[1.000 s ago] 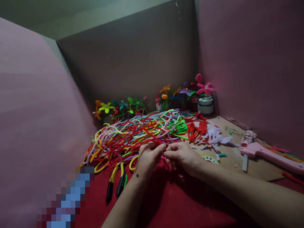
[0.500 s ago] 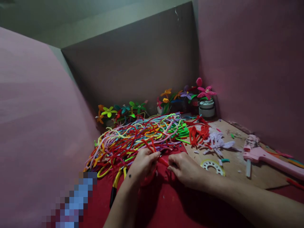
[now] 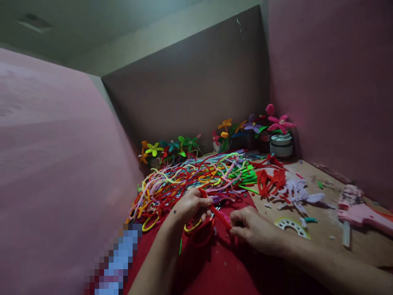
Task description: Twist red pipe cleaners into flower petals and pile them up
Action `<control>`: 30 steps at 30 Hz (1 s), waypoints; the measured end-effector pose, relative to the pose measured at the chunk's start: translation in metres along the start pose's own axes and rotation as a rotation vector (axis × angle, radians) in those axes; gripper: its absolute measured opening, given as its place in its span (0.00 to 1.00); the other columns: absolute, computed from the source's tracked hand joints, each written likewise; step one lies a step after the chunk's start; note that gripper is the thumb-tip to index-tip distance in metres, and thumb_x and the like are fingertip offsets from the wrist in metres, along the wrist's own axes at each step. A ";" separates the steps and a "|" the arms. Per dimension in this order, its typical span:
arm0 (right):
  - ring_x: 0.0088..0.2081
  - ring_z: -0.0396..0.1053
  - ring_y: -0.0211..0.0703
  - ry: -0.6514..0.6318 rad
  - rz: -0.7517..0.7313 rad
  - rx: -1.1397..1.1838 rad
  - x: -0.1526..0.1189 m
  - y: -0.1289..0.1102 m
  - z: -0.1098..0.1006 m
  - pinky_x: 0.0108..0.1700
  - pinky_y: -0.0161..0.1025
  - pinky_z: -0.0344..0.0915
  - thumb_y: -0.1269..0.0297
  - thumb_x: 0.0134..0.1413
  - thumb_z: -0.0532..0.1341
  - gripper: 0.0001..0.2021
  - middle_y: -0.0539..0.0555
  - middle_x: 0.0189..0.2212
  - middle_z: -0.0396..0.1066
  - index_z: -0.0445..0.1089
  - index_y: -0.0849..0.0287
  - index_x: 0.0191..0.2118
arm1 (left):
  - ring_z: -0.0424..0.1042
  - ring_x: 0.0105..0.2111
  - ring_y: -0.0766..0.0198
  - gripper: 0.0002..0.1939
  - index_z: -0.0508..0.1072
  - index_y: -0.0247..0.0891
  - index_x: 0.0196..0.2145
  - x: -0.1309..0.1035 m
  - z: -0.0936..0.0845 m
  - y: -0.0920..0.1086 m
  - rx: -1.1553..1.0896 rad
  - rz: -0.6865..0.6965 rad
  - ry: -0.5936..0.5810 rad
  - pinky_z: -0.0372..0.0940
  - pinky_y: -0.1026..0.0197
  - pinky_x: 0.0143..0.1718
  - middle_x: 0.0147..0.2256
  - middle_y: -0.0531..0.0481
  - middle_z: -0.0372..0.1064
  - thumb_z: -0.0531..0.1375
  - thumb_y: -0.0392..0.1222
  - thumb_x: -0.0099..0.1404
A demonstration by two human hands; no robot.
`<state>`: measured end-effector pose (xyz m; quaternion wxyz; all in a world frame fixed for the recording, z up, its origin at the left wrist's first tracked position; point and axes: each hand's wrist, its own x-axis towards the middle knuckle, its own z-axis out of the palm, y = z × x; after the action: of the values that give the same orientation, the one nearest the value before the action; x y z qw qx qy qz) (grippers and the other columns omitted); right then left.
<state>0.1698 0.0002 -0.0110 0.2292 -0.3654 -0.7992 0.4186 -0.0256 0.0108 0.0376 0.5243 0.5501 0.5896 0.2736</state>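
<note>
A red pipe cleaner (image 3: 220,216) stretches between my two hands above the red cloth (image 3: 227,272). My left hand (image 3: 195,205) pinches one end between thumb and forefinger. The other end is gripped by my right hand (image 3: 245,224), its fingers curled closed. Beneath the left hand lie red-handled scissors (image 3: 204,238), partly hidden, and a yellow loop like a tool handle (image 3: 193,227). Just beyond the hands spreads a big tangled heap of coloured pipe cleaners (image 3: 190,174).
On the right, a board (image 3: 325,241) holds red pieces (image 3: 272,181), white pieces (image 3: 297,193), a white tape spool (image 3: 293,228) and a pink glue gun (image 3: 364,215). Pipe-cleaner flowers (image 3: 188,143) and a pale round container (image 3: 281,145) line the back. Pink walls (image 3: 61,172) flank both sides.
The view has shifted, so the scene sits further right and lower. My hands have moved slightly apart, and more of the red pipe cleaner shows between them. The scissors are now visible underneath.
</note>
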 end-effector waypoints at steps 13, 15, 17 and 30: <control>0.15 0.51 0.29 -0.081 0.133 0.405 0.010 0.008 -0.006 0.18 0.29 0.45 0.70 0.37 0.57 0.05 0.45 0.12 0.58 0.59 0.61 0.17 | 0.49 0.07 0.76 0.12 0.63 0.35 0.16 0.010 0.016 0.003 -0.109 0.183 0.474 0.42 0.70 0.10 0.08 0.59 0.54 0.61 0.43 0.48; 0.14 0.51 0.28 -0.103 0.170 0.457 0.009 0.006 -0.005 0.17 0.29 0.44 0.69 0.37 0.58 0.06 0.46 0.11 0.59 0.59 0.61 0.18 | 0.49 0.08 0.76 0.13 0.61 0.36 0.17 0.010 0.011 0.002 -0.161 0.231 0.543 0.43 0.70 0.10 0.09 0.60 0.54 0.62 0.43 0.47; 0.12 0.49 0.28 -0.119 0.198 0.526 0.007 0.004 -0.004 0.16 0.29 0.42 0.67 0.38 0.59 0.07 0.46 0.11 0.59 0.59 0.61 0.18 | 0.50 0.09 0.76 0.14 0.60 0.36 0.18 0.010 0.005 0.001 -0.220 0.286 0.624 0.45 0.70 0.11 0.10 0.61 0.55 0.61 0.46 0.48; 0.13 0.57 0.29 0.150 0.178 0.859 0.011 0.006 -0.006 0.16 0.30 0.52 0.60 0.39 0.64 0.12 0.48 0.15 0.65 0.63 0.63 0.21 | 0.56 0.15 0.76 0.14 0.71 0.32 0.30 0.001 0.028 -0.011 -0.329 0.185 0.051 0.49 0.70 0.16 0.18 0.55 0.61 0.63 0.46 0.49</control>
<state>0.1697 0.0138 -0.0120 0.3806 -0.3339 -0.4995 0.7030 -0.0033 0.0016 0.0190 0.5647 0.5019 0.4968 0.4271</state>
